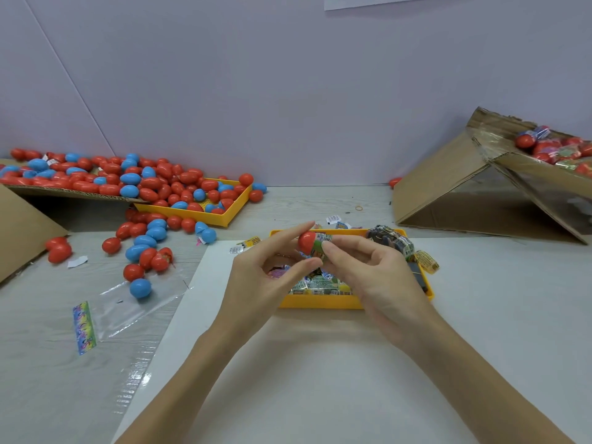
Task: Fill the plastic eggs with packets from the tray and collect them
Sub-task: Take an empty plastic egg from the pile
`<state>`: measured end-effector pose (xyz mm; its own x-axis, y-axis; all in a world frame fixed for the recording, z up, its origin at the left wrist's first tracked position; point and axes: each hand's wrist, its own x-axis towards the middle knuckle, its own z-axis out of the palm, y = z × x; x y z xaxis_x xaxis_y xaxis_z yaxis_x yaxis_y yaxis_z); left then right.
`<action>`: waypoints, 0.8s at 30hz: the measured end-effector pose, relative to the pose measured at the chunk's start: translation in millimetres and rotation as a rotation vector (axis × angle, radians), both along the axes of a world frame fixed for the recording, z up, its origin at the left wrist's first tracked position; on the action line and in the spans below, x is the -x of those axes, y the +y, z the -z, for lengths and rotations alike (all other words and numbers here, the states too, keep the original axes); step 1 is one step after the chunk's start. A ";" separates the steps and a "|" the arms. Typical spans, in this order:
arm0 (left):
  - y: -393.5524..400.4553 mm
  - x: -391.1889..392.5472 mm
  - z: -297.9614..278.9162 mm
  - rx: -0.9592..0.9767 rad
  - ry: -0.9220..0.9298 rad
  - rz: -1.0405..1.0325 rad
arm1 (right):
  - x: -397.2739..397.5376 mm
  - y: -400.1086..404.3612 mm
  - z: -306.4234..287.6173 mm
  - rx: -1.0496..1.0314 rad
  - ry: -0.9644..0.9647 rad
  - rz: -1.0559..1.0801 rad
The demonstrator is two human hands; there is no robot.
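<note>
Currently, we pinch 1 light, rigid, slippery red egg half (307, 241) between left hand (256, 283) fingertips; right hand (374, 270) fingers press the crinkly packet (322, 245) inward.

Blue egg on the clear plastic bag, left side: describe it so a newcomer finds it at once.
Start at the yellow tray of eggs at the left, by the wall, and follow the eggs spilling from it toward the camera. The trail ends on a clear plastic bag lying flat on the table. The blue egg is the nearest of all, the only one fully on the bag, just below a red egg.
</note>
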<state>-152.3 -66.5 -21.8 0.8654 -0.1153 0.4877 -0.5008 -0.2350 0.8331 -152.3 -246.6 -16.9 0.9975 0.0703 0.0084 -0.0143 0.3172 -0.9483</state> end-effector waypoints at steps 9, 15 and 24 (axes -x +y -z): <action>1.5 -0.8 -3.5 -0.271 -0.272 -0.061 | 1.7 -9.6 -13.8 -0.302 0.246 -0.331; 3.6 -0.5 -2.8 -0.248 -0.267 -0.058 | -0.3 -11.3 -12.2 -0.329 0.258 -0.379; 10.6 -7.1 2.9 -0.250 -0.207 0.018 | 0.9 -10.3 -13.0 -0.183 0.168 -0.343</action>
